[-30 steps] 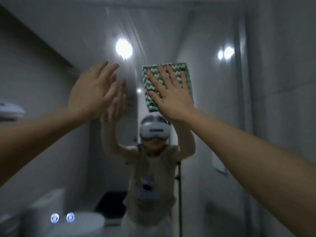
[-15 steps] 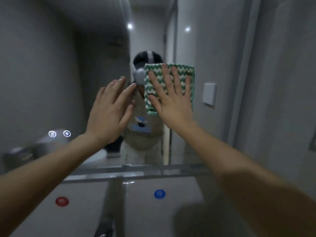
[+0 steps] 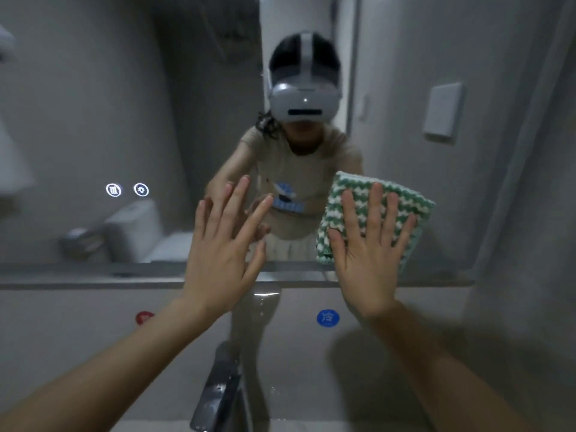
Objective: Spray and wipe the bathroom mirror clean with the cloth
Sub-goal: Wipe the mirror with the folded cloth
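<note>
The bathroom mirror [image 3: 93,104] fills the upper part of the head view and reflects a person with a headset. A green-and-white zigzag cloth [image 3: 352,194] lies flat against the mirror's lower edge. My right hand [image 3: 367,244] presses on the cloth with straight, spread fingers. To its left, my left hand [image 3: 224,244] is held up flat with straight fingers at the lower glass; it holds nothing. No spray bottle is in view.
A grey ledge [image 3: 78,277] runs under the mirror. Below it the wall carries a red dot [image 3: 144,318] and a blue dot [image 3: 327,318]. A chrome tap [image 3: 218,394] stands at the bottom centre. Two lit touch icons [image 3: 127,190] glow on the glass.
My right hand has slid the cloth down the mirror from high up to its bottom edge and a little to the right. My left hand came down alongside it, and my view tilted down.
</note>
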A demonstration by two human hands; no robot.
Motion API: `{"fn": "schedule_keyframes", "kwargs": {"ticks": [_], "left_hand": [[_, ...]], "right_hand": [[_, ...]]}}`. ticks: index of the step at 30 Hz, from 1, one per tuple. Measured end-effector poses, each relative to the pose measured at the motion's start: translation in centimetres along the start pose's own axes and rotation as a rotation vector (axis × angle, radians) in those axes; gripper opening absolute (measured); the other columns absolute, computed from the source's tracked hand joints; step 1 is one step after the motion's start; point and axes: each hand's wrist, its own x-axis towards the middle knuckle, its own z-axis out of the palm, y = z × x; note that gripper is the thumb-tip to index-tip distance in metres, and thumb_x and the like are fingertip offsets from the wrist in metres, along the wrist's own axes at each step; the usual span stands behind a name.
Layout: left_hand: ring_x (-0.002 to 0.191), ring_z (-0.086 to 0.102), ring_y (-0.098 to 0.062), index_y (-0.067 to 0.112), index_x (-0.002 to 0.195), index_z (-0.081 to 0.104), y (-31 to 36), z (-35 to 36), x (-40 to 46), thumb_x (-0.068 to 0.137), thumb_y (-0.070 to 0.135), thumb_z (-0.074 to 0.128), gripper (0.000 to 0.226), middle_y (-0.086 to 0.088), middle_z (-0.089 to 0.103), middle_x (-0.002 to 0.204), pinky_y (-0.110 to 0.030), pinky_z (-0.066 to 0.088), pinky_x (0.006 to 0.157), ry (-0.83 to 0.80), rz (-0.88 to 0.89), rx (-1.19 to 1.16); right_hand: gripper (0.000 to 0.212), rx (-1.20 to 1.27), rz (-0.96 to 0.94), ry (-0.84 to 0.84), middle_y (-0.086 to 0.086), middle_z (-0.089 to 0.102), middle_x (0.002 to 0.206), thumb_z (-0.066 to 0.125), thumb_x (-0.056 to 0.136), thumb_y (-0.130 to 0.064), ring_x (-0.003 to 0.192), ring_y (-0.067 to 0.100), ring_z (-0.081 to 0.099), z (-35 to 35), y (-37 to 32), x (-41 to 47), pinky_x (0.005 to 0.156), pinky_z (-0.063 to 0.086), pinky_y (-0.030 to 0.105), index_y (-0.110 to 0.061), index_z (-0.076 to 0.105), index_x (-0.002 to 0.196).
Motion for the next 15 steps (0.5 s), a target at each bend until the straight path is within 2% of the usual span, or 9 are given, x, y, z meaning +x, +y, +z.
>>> {"fn": "schedule_keyframes", "kwargs": {"ticks": [3, 5, 10, 15], "left_hand": [[0.147, 0.004, -0.023, 0.025, 0.149, 0.027, -1.3, -0.2, -1.3, 0.094, 0.037, 0.036, 0.057, -0.008, 0.010, 0.159, -0.046, 0.003, 0.118, -0.034, -0.005, 0.022], [0.146, 0.004, -0.022, 0.025, 0.148, 0.028, -2.3, -0.7, -2.4, 0.094, 0.038, 0.035, 0.057, -0.007, 0.010, 0.159, -0.046, 0.003, 0.118, -0.048, -0.014, 0.017], [0.147, 0.001, -0.019, 0.027, 0.148, 0.026, -5.4, -1.4, -4.6, 0.094, 0.037, 0.036, 0.056, -0.004, 0.009, 0.159, -0.043, 0.000, 0.117, -0.047, -0.029, 0.014], [0.146, 0.008, -0.024, 0.026, 0.146, 0.028, -8.2, -1.6, -6.2, 0.093, 0.037, 0.036, 0.055, -0.008, 0.016, 0.157, -0.046, 0.006, 0.116, -0.065, 0.023, 0.013]], "right_hand": [[0.056, 0.020, 0.148, 0.002, 0.000, -0.027, 0.155, 0.014, 0.103, -0.050, 0.145, 0.024, -0.019, 0.7, -2.8, -0.3, 0.116, -0.004, 0.054, -0.031, -0.008, 0.151], [0.057, 0.031, 0.180, -0.010, 0.001, -0.028, 0.155, 0.015, 0.104, -0.050, 0.144, 0.025, -0.020, 1.0, -3.9, -0.5, 0.115, -0.002, 0.056, -0.030, -0.009, 0.151], [0.058, 0.025, 0.106, -0.039, 0.005, -0.024, 0.156, 0.012, 0.103, -0.051, 0.145, 0.029, -0.017, 1.4, -6.7, -0.7, 0.114, 0.001, 0.058, -0.027, -0.006, 0.153], [0.057, -0.046, 0.006, -0.047, 0.006, -0.025, 0.156, 0.009, 0.102, -0.051, 0.144, 0.029, -0.019, 2.5, -11.0, -0.8, 0.113, -0.007, 0.056, -0.028, -0.008, 0.152]]}}
